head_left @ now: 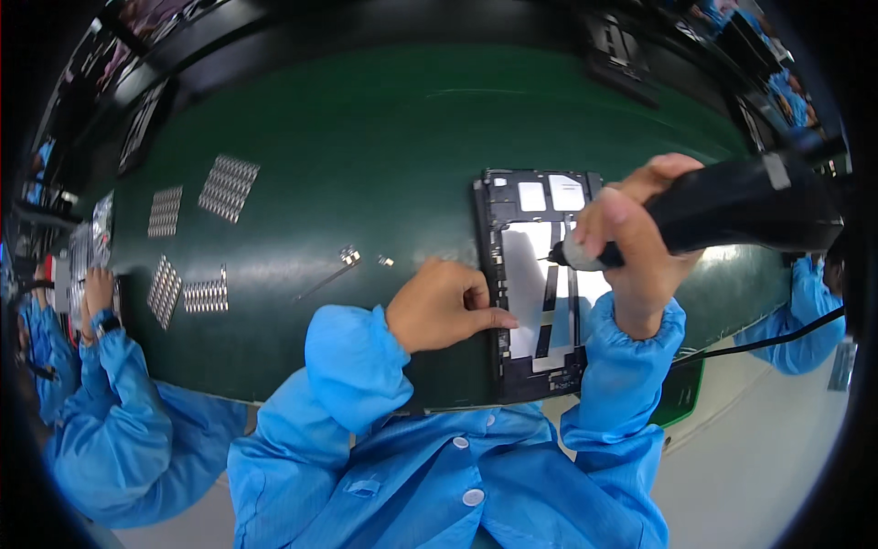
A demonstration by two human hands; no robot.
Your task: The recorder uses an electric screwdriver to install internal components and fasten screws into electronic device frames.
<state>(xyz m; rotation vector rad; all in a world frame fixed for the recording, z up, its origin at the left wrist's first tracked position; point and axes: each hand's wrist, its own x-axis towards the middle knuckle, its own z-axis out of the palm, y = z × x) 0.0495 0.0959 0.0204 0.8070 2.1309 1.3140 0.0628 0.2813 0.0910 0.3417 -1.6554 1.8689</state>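
An opened tablet (pixel 523 291) lies on the green table in front of me, its inner parts, white panels and dark ribbon strips showing. At its left edge, my left hand (pixel 444 306) is closed, with the thumb pressed on the frame and the other fingers curled beside it. My right hand (pixel 645 242) is wrapped around a black electric screwdriver (pixel 732 206), held sideways over the tablet's right part. The driver's thin tip points left, above the middle of the tablet; whether it touches anything cannot be told. Part of the tablet's right side is hidden by this hand.
Several sheets of small metal parts (pixel 229 188) lie at the left. A small part with a thin ribbon (pixel 347 258) and a tiny piece (pixel 386 261) sit left of my hands. A co-worker's blue sleeve (pixel 119 366) is at far left; a black cable (pixel 777 339) crosses the right.
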